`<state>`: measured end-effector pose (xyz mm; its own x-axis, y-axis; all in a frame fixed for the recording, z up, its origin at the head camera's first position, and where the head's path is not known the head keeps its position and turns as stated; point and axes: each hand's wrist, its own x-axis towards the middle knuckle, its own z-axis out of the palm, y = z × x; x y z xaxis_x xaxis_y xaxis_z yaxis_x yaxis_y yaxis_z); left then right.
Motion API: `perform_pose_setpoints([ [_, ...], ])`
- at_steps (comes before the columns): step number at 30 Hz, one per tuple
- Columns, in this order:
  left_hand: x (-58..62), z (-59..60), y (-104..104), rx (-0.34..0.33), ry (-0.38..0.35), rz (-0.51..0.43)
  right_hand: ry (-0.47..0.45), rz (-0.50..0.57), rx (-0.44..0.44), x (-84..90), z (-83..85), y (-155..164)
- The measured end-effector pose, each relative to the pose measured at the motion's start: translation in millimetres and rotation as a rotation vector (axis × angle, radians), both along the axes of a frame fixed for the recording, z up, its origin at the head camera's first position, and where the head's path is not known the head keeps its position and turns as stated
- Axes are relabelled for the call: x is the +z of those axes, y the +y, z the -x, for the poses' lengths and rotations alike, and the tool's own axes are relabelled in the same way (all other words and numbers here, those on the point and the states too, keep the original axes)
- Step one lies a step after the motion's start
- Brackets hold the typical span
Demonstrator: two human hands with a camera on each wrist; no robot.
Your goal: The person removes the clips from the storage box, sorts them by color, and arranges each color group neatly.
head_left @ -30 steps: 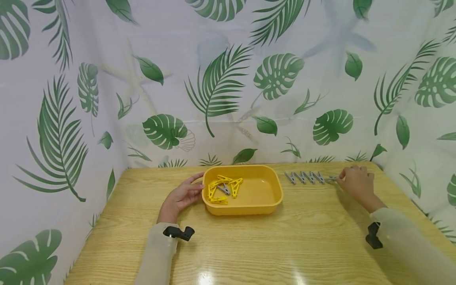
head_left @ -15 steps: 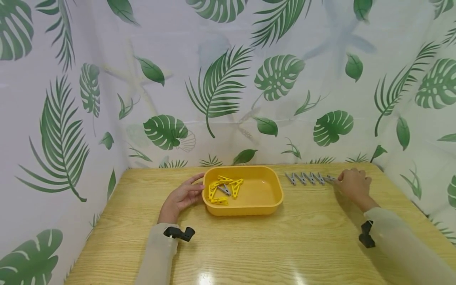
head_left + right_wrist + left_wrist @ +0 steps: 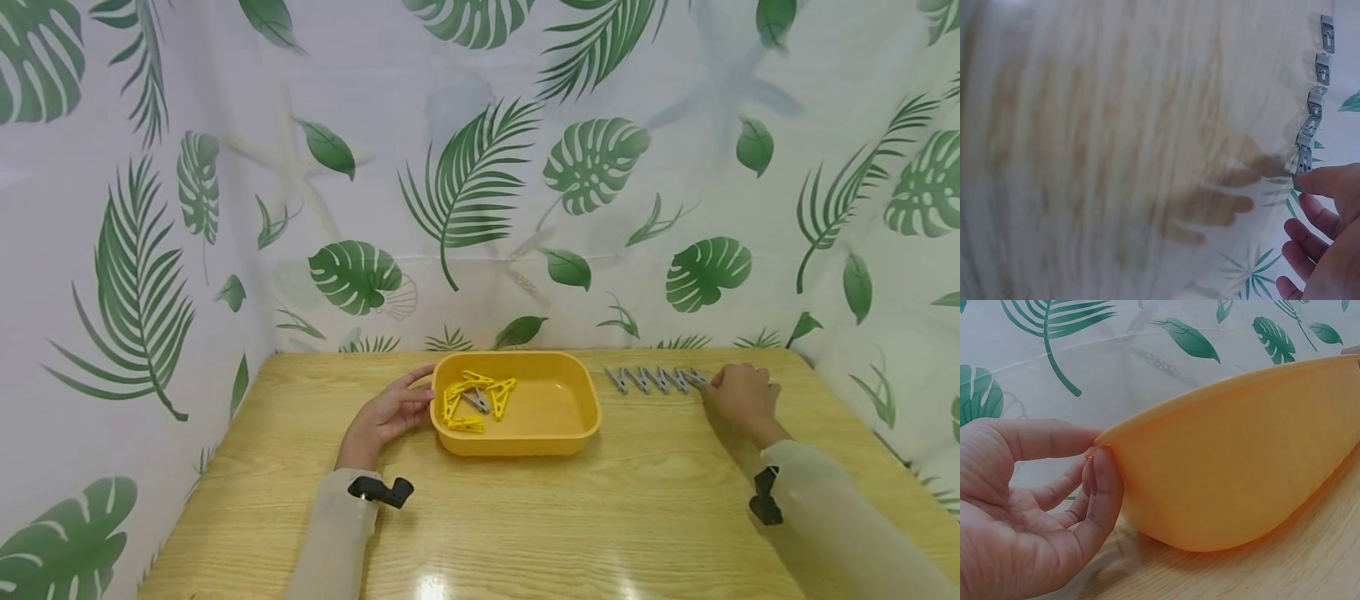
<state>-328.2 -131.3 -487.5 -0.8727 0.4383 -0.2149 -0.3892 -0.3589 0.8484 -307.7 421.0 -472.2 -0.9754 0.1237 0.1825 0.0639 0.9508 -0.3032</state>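
Observation:
A yellow plastic basin [image 3: 517, 446] stands on the table, and my left hand [image 3: 388, 421] pinches its left rim, as the left wrist view shows at close range. Inside, at the left, lie several yellow clothespins [image 3: 502, 398] and one grey clothespin [image 3: 476, 402]. To the basin's right, several grey clothespins [image 3: 648, 381] form a zigzag row near the table's back edge. My right hand [image 3: 746, 402] is at the right end of that row, with thumb and finger pinching the last grey clothespin [image 3: 697, 377]. The fingers partly cover it.
The wood-grain table [image 3: 570, 525] reaches back to a white curtain [image 3: 480, 308] printed with green leaves. Curtain also encloses the left and right sides. A black wrist camera [image 3: 382, 490] sits on the left sleeve, and another [image 3: 765, 496] on the right.
My right hand has shifted slightly left, and the last grey clothespin now stands at an angle close against the row. The left hand still holds the basin's rim.

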Motion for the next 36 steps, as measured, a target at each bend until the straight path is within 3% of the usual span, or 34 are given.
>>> perform_pose_setpoints([
  [36, 1.3, 1.0, -0.7, 0.015, -0.043, -0.019, -0.053, -0.014, 0.007, 8.1, 2.2, -5.1],
])
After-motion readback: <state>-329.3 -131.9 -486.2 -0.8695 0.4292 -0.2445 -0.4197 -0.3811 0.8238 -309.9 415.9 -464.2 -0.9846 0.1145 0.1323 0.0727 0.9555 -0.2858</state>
